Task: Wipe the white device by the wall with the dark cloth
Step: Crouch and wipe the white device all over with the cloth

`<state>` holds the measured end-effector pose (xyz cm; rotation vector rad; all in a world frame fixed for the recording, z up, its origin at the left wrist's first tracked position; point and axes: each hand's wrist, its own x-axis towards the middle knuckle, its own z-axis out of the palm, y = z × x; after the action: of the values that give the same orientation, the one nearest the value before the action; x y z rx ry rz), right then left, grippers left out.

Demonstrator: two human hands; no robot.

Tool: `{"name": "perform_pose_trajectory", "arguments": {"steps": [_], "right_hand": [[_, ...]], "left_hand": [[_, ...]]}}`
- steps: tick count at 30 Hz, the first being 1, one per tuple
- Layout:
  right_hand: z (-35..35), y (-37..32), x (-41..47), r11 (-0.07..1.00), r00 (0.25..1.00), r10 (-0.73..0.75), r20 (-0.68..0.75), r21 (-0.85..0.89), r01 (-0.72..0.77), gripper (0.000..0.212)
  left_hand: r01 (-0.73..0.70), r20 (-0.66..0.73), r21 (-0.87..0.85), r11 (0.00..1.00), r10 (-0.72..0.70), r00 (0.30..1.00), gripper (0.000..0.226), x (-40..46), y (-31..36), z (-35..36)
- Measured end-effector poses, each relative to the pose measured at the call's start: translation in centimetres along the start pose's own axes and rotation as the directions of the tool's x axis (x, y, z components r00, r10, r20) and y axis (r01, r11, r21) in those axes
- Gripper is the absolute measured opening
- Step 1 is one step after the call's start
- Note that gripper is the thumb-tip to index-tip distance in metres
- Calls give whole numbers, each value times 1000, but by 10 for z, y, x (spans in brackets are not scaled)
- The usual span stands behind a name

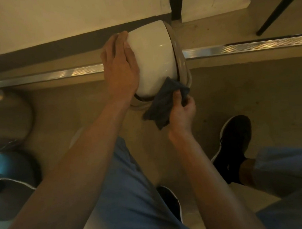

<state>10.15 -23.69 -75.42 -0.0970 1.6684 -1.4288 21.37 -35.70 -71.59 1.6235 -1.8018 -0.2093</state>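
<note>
Head view: left hand (120, 66) flat on glossy domed white device (153, 60); right hand (181, 110) pinches crumpled dark cloth (161, 106).

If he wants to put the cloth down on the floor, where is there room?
Bare floor lies right of the white device, between the metal strip and the black shoe. It is crowded on the left, by the round grey things.

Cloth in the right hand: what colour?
Dark blue-grey, plain with no pattern. The cloth shows best in the head view, pinched by the right hand against the white device.
</note>
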Motion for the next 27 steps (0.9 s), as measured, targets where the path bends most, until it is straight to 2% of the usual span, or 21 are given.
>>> {"name": "perform_pose_trajectory", "arguments": {"steps": [4,7,11,13,16,19,21,23,25,27], "right_hand": [[-12,-8,-3,997,994,43,97,56,-48,17],[-31,-15,-7,994,988,79,132,-86,-68,12],[-45,-30,-26,949,967,26,252,-311,55,18],[-47,-44,-36,929,945,0,327,-351,121,21],[-43,-73,-47,921,917,-23,397,-348,174,23],[-32,-105,-56,933,891,5,455,-324,160,31],[-20,-127,-63,933,839,37,542,-319,165,31],[-4,-145,-72,924,769,93,633,-342,169,21],[14,-158,-80,921,687,170,706,-362,145,17],[30,-169,-84,895,590,206,781,-393,209,23]], "left_hand": [[12,6,-14,1000,-12,1000,47,2,2,-6],[10,42,-36,999,-9,999,46,3,3,-6],[17,117,-97,995,-5,993,40,6,2,-11],[90,170,-160,983,-62,983,41,7,3,-21],[161,98,-260,952,-140,985,39,-7,15,-43],[225,51,-392,892,-223,973,34,-41,30,-67],[300,128,-536,789,-275,953,38,-65,43,-79],[371,243,-675,638,-282,928,43,-80,57,-89],[384,269,-756,530,-284,921,42,-82,66,-95],[387,228,-760,522,-343,911,39,-77,67,-102]]}}
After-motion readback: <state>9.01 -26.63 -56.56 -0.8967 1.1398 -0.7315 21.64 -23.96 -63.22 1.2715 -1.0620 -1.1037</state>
